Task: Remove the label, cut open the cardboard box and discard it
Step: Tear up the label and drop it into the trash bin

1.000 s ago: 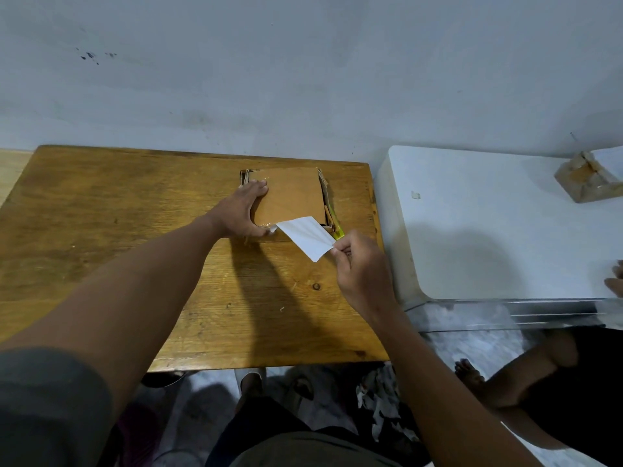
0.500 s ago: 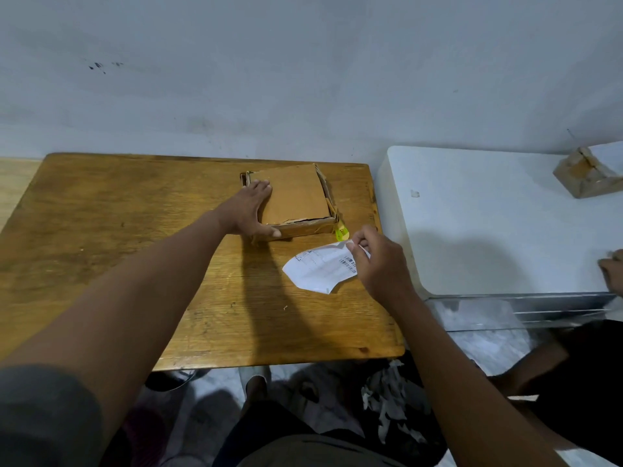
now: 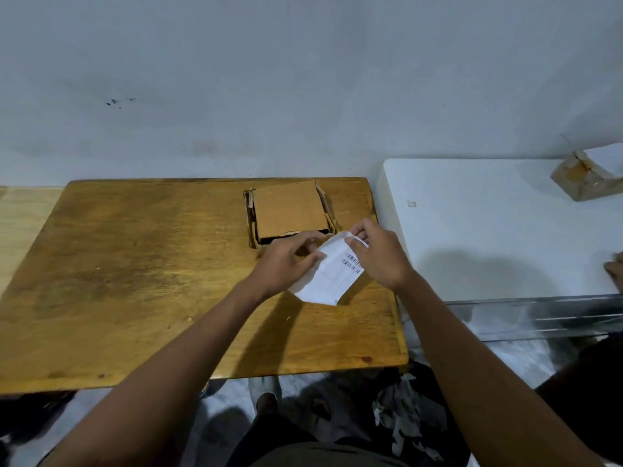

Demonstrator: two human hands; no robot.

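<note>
A flat brown cardboard box [image 3: 286,207] lies near the far edge of the wooden table [image 3: 135,281], its top bare. The white printed label [image 3: 332,278] is off the box and held above the table just in front of it. My left hand [image 3: 286,261] pinches the label's left edge. My right hand [image 3: 377,254] grips its upper right corner, fingers curled over the paper. Neither hand touches the box.
A white table [image 3: 488,224] stands to the right with another taped cardboard box [image 3: 586,176] at its far corner. Another person's hand [image 3: 615,269] shows at the right edge. Torn paper scraps [image 3: 404,426] lie on the floor below.
My left hand has left the box and come to the label. The label, peeled off a second ago, is now held by both hands.
</note>
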